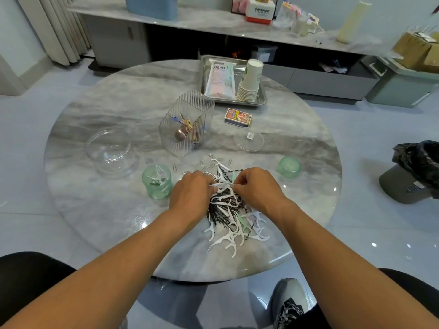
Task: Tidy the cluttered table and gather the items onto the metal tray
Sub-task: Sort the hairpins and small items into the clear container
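Grey-and-white marbled round table (99, 205). At its middle, white floss picks (225, 241) tangled with black hairpins (219, 217), one or two mint-green picks among them. Left of that heap, a translucent green jar (156, 184); right of it, a matching green lid (288, 166). Beyond the heap, a clear ribbed container (187, 122) and a red, yellow and blue printed box (238, 117). At the table's far edge, a silver tray (262, 100) with white paper cups (250, 79) marked green, and a pale pink-and-white packet (219, 78).

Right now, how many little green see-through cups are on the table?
2. One small green translucent plastic cup stands left of the left hand with floss picks inside; the other lies upside down, right of the right hand. None seems hidden.
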